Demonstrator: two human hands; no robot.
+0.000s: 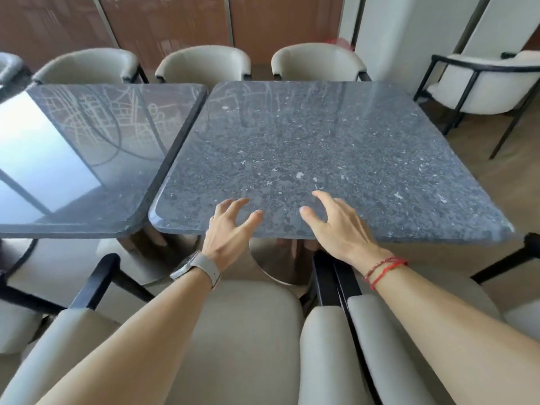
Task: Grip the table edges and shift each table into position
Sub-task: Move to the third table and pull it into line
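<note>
Left hand (225, 232) and right hand (336, 226) hover with fingers spread, empty, over the right table (336, 147)'s near edge. Judged step: reaching to grip; next, fingers must curl under that edge just below them.

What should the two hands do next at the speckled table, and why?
Probably lower both hands and close them on the near edge of the speckled table. The left hand and right hand hover open, fingers spread, just over that edge, gripping nothing yet. The table sits askew to the glossy table on its left, so it likely needs shifting.

Grey speckled tables (321, 147), beige black-framed chairs (204, 64).
</note>
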